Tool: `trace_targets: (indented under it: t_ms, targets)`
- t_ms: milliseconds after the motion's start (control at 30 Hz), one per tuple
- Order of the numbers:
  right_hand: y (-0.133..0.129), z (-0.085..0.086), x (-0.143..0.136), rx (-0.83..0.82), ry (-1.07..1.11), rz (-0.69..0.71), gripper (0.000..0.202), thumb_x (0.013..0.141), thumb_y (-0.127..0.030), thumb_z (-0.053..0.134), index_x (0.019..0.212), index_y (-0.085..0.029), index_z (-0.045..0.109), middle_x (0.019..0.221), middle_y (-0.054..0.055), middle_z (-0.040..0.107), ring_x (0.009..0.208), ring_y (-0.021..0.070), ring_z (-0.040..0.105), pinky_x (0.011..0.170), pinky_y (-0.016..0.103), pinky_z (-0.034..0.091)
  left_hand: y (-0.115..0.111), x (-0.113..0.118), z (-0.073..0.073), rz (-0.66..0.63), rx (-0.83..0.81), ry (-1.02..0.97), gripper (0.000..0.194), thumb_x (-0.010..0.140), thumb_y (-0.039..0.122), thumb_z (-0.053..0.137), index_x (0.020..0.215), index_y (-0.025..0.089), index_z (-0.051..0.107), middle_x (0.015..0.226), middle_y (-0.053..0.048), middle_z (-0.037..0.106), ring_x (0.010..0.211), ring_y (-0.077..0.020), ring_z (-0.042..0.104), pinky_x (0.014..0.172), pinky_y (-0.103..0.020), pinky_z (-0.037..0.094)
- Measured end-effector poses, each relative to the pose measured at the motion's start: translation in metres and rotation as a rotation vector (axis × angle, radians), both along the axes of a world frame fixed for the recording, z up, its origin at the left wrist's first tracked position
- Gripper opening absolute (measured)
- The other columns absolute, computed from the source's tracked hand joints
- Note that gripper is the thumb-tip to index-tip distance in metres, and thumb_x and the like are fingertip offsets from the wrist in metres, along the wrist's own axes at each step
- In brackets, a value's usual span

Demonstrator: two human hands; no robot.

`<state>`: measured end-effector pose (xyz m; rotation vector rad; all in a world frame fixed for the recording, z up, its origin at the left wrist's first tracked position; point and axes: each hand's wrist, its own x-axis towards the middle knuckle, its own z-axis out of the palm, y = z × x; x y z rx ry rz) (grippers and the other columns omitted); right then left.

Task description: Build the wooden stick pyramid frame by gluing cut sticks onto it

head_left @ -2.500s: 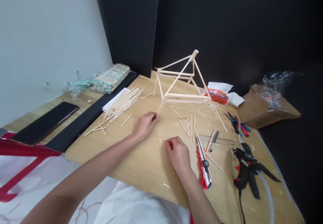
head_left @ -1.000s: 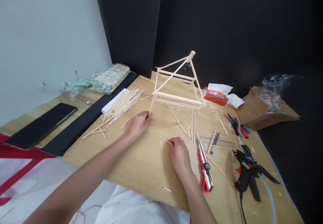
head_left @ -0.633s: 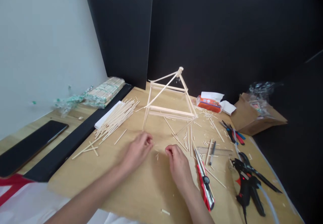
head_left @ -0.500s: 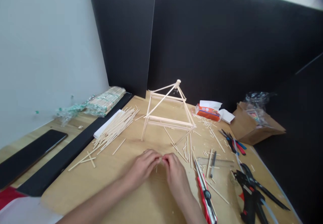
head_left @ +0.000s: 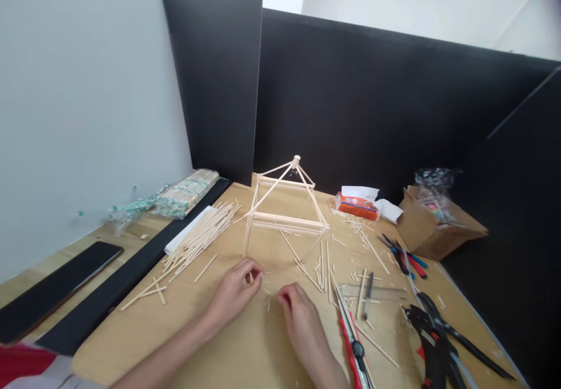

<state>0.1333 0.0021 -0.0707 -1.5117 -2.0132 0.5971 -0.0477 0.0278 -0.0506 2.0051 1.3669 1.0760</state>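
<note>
My left hand (head_left: 239,288) is closed in a pinch above the table, thumb against forefinger. A faint thin line shows at its fingertips, too fine to name. To its right, my right hand (head_left: 300,316) has its fingertips pressed together; whatever lies between them is hidden. The hands are apart, with a few thin slivers (head_left: 269,303) between them. Just beyond stands a house-shaped frame of thin wooden sticks (head_left: 287,223), its sloping sticks meeting in a bundled tip. Close by my right hand lies a red-handled utility knife (head_left: 356,345).
A pile of wooden sticks (head_left: 204,234) lies left, near a phone (head_left: 59,289) and packaged sticks (head_left: 193,193). On the right are a pen (head_left: 369,295), a clear ruler (head_left: 381,293), pliers (head_left: 403,254), a black glue gun (head_left: 432,339), a tissue pack (head_left: 357,205) and a paper bag (head_left: 438,234). Dark panels (head_left: 372,103) stand behind.
My hands have moved apart from where their fingertips met, the left going leftward. The camera view has tilted upward, showing more wall above the panels.
</note>
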Motion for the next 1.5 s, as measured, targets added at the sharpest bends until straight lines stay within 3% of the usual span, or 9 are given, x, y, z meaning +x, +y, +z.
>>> trace_targets:
  t_ms: [100, 200, 300, 400, 533, 700, 1067, 1300, 1500]
  targets:
    - [-0.005, 0.000, -0.003, -0.017, -0.061, 0.034, 0.019, 0.084, -0.008, 0.051, 0.080, -0.021, 0.063, 0.084, 0.003, 0.064, 0.081, 0.0197, 0.061, 0.072, 0.027, 0.046, 0.002, 0.002, 0.016, -0.010, 0.064, 0.002, 0.017, 0.091, 0.025, 0.045, 0.085, 0.021, 0.060, 0.079, -0.003, 0.064, 0.073, -0.0162, 0.060, 0.067, -0.029, 0.048]
    - [-0.006, 0.002, -0.004, 0.017, -0.068, 0.023, 0.025, 0.082, -0.003, 0.049, 0.078, -0.021, 0.066, 0.084, 0.004, 0.065, 0.082, 0.0200, 0.061, 0.073, 0.028, 0.045, 0.005, 0.011, 0.041, -0.037, 0.260, 0.026, 0.013, 0.090, 0.021, 0.049, 0.089, 0.023, 0.062, 0.082, -0.003, 0.067, 0.076, -0.0155, 0.062, 0.069, -0.028, 0.049]
    - [-0.001, 0.010, 0.002, 0.025, 0.082, 0.004, 0.031, 0.082, 0.000, 0.044, 0.084, -0.020, 0.068, 0.087, 0.005, 0.066, 0.085, 0.0192, 0.061, 0.077, 0.028, 0.045, 0.011, 0.024, 0.065, 0.006, 0.474, 0.065, 0.012, 0.087, 0.017, 0.053, 0.092, 0.023, 0.062, 0.083, -0.002, 0.070, 0.077, -0.0145, 0.065, 0.071, -0.027, 0.051]
    - [0.009, 0.030, 0.016, -0.038, 0.340, -0.002, 0.023, 0.087, -0.011, 0.048, 0.093, -0.020, 0.069, 0.091, 0.005, 0.068, 0.086, 0.0181, 0.063, 0.076, 0.028, 0.045, 0.016, 0.039, 0.080, 0.067, 0.586, 0.142, 0.011, 0.087, 0.019, 0.053, 0.091, 0.024, 0.062, 0.084, 0.000, 0.072, 0.078, -0.0146, 0.067, 0.070, -0.027, 0.052]
    - [0.023, 0.066, 0.033, -0.087, 0.681, -0.099, 0.018, 0.087, -0.032, 0.057, 0.095, -0.020, 0.068, 0.088, 0.004, 0.070, 0.083, 0.0180, 0.063, 0.076, 0.029, 0.046, 0.019, 0.056, 0.080, 0.059, 0.648, 0.326, 0.015, 0.090, 0.023, 0.050, 0.096, 0.027, 0.063, 0.092, 0.000, 0.074, 0.082, -0.0164, 0.070, 0.069, -0.028, 0.053]
    - [0.035, 0.103, 0.040, -0.058, 0.909, -0.157, 0.022, 0.080, -0.039, 0.066, 0.089, -0.019, 0.069, 0.083, 0.004, 0.070, 0.079, 0.0165, 0.063, 0.075, 0.028, 0.048, 0.024, 0.067, 0.078, 0.048, 0.768, 0.378, 0.016, 0.090, 0.022, 0.052, 0.102, 0.026, 0.062, 0.096, -0.001, 0.074, 0.087, -0.0180, 0.069, 0.072, -0.028, 0.053]
    - [0.052, 0.125, 0.056, -0.108, 1.028, -0.157, 0.021, 0.078, -0.038, 0.070, 0.084, -0.018, 0.070, 0.074, 0.002, 0.066, 0.068, 0.0124, 0.055, 0.067, 0.024, 0.043, 0.045, 0.083, 0.089, -0.037, 1.070, 0.348, 0.033, 0.081, 0.010, 0.063, 0.114, 0.010, 0.061, 0.103, -0.010, 0.072, 0.092, -0.0211, 0.067, 0.075, -0.029, 0.052]
    - [0.062, 0.124, 0.071, -0.262, 1.346, -0.054, 0.010, 0.079, -0.029, 0.070, 0.083, -0.020, 0.071, 0.073, 0.000, 0.063, 0.063, 0.0077, 0.052, 0.061, 0.019, 0.040, 0.057, 0.102, 0.097, -0.100, 0.938, 0.168, 0.032, 0.083, 0.006, 0.060, 0.113, 0.016, 0.064, 0.102, -0.006, 0.073, 0.092, -0.0179, 0.067, 0.074, -0.026, 0.052]
    - [0.075, 0.117, 0.079, -0.282, 1.362, -0.076, 0.013, 0.079, -0.030, 0.071, 0.082, -0.017, 0.069, 0.072, -0.002, 0.058, 0.060, 0.0051, 0.048, 0.059, 0.017, 0.037, 0.071, 0.117, 0.110, -0.217, 0.270, -0.196, 0.013, 0.088, 0.020, 0.057, 0.091, 0.024, 0.068, 0.091, 0.001, 0.071, 0.082, -0.0118, 0.066, 0.070, -0.021, 0.052]
